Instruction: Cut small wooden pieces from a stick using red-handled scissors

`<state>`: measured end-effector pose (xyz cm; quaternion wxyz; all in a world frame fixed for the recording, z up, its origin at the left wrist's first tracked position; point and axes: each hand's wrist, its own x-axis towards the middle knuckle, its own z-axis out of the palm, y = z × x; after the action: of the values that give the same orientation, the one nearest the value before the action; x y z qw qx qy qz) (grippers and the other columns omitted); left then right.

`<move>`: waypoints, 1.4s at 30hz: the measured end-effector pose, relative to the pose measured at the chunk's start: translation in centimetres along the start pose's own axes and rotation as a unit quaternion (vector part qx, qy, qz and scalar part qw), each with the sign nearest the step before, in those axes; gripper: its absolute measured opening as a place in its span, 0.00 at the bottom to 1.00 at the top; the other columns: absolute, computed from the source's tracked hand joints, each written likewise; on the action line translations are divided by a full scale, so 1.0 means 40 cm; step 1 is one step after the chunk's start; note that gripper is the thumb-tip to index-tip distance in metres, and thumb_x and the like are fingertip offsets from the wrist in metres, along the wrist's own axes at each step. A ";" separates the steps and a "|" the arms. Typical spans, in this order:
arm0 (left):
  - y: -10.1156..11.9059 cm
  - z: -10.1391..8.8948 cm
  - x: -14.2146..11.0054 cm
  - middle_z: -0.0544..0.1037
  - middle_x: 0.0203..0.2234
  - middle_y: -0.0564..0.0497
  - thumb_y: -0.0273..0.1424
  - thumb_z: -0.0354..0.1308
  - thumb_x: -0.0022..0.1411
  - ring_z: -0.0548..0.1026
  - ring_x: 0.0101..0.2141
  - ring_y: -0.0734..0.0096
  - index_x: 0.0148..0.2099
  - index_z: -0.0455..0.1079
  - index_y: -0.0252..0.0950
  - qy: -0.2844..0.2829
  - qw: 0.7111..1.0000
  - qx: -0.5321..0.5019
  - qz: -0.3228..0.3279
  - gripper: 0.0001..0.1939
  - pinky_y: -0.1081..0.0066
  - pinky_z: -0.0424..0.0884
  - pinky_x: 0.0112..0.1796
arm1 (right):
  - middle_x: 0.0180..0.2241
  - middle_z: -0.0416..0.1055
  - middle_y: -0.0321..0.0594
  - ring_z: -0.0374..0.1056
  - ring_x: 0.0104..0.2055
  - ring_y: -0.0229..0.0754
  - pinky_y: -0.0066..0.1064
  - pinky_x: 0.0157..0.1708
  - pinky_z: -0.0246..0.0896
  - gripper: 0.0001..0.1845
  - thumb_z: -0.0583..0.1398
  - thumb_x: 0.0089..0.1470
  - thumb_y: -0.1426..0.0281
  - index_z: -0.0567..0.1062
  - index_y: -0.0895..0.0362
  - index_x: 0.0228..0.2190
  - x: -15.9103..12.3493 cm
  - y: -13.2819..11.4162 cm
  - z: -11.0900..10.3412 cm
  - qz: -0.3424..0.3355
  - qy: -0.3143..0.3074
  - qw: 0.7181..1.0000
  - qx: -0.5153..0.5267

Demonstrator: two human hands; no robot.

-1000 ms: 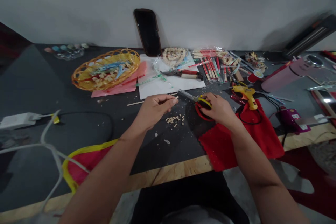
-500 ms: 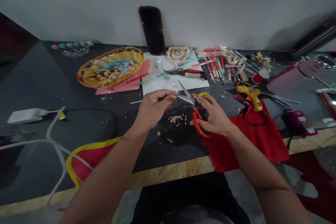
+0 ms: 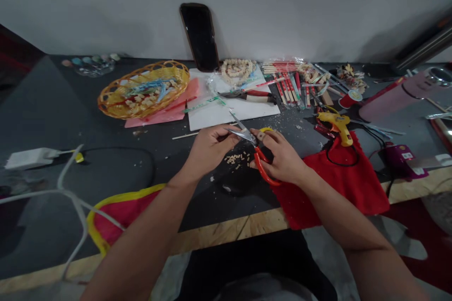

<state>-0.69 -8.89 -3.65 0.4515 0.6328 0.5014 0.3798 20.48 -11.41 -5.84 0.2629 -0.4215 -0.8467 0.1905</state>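
My right hand (image 3: 282, 155) is closed around the handles of scissors (image 3: 262, 162) with orange-red and yellow grips. Their blades are parted and point up and left, against the fingertips of my left hand (image 3: 212, 148). That hand is closed in a pinch on a thin wooden stick (image 3: 183, 136), whose pale length shows to the left behind the fingers; the fingers hide its middle. Below the blades, a small heap of short cut wooden pieces (image 3: 235, 157) lies on the dark tabletop (image 3: 197, 202).
Behind my hands are a wicker basket (image 3: 106, 103), white paper (image 3: 201, 120), pliers (image 3: 259, 97) and a phone (image 3: 200, 37) leaning on the wall. To the right are wrapped chopsticks (image 3: 287, 87), a yellow glue gun (image 3: 337, 127), a red cloth (image 3: 339, 183) and a pink flask (image 3: 391, 99).
Both hands and the scissors have shifted slightly left in view, along with the whole scene. More of the stick shows left of my left hand. The scissors remain parted.
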 end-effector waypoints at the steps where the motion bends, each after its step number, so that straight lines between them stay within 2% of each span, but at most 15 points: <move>1: 0.002 0.000 0.000 0.80 0.29 0.50 0.34 0.59 0.54 0.72 0.27 0.73 0.37 0.79 0.34 0.000 1.000 0.003 0.003 0.11 0.76 0.67 0.27 | 0.55 0.67 0.50 0.61 0.57 0.54 0.49 0.58 0.60 0.38 0.61 0.55 0.55 0.59 0.54 0.62 0.000 0.000 0.002 0.004 0.002 1.000 -0.002; 8: 0.026 -0.009 -0.005 0.78 0.24 0.51 0.35 0.59 0.56 0.72 0.26 0.73 0.35 0.79 0.35 0.017 1.000 0.013 0.007 0.11 0.76 0.65 0.26 | 0.49 0.70 0.49 0.68 0.51 0.50 0.42 0.52 0.67 0.32 0.60 0.57 0.56 0.63 0.53 0.60 -0.004 -0.004 0.012 0.014 0.035 0.999 0.006; 12: 0.035 -0.013 -0.008 0.77 0.21 0.51 0.35 0.60 0.55 0.72 0.27 0.71 0.35 0.79 0.34 0.021 1.000 0.015 -0.002 0.11 0.76 0.65 0.26 | 0.48 0.70 0.49 0.67 0.51 0.51 0.42 0.52 0.66 0.34 0.61 0.56 0.55 0.62 0.53 0.60 -0.006 -0.005 0.015 0.027 0.030 0.999 -0.009; 19: 0.024 0.002 -0.007 0.81 0.28 0.50 0.32 0.60 0.55 0.75 0.29 0.71 0.33 0.78 0.35 -0.001 0.999 0.000 0.038 0.08 0.75 0.70 0.30 | 0.49 0.68 0.51 0.63 0.54 0.54 0.47 0.56 0.62 0.39 0.60 0.54 0.51 0.61 0.55 0.61 -0.005 -0.001 0.019 0.015 0.035 0.998 -0.048; 25: 0.025 -0.001 -0.006 0.81 0.27 0.49 0.32 0.60 0.56 0.77 0.30 0.69 0.33 0.79 0.34 0.024 0.997 0.011 0.074 0.08 0.74 0.71 0.32 | 0.45 0.71 0.48 0.69 0.48 0.49 0.40 0.50 0.68 0.33 0.58 0.58 0.55 0.62 0.55 0.60 -0.010 -0.005 0.021 0.008 0.054 0.997 -0.061; 28: 0.028 -0.005 -0.008 0.81 0.27 0.49 0.31 0.60 0.56 0.77 0.30 0.69 0.32 0.78 0.34 0.029 0.996 0.007 0.085 0.07 0.74 0.71 0.32 | 0.45 0.70 0.48 0.68 0.49 0.50 0.39 0.50 0.68 0.32 0.58 0.58 0.55 0.62 0.54 0.61 -0.010 -0.006 0.023 0.010 0.058 0.995 -0.082; 36: 0.023 0.004 -0.012 0.81 0.27 0.50 0.26 0.58 0.55 0.75 0.26 0.72 0.33 0.78 0.34 -0.024 0.997 -0.021 0.064 0.07 0.76 0.70 0.29 | 0.47 0.68 0.50 0.63 0.52 0.52 0.46 0.54 0.64 0.35 0.58 0.56 0.52 0.63 0.56 0.60 -0.009 -0.005 0.027 0.004 0.064 0.995 -0.080; 42: 0.010 0.017 -0.010 0.82 0.27 0.49 0.29 0.60 0.55 0.76 0.28 0.71 0.33 0.79 0.33 0.025 0.996 -0.015 0.079 0.07 0.74 0.70 0.31 | 0.44 0.71 0.49 0.68 0.48 0.50 0.40 0.50 0.67 0.32 0.57 0.59 0.55 0.64 0.57 0.60 -0.011 -0.009 0.023 0.012 0.065 0.993 -0.098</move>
<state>0.00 -9.46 -3.47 0.4168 0.6540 0.4550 0.4376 19.91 -12.06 -6.49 0.2728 -0.4670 -0.8372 0.0817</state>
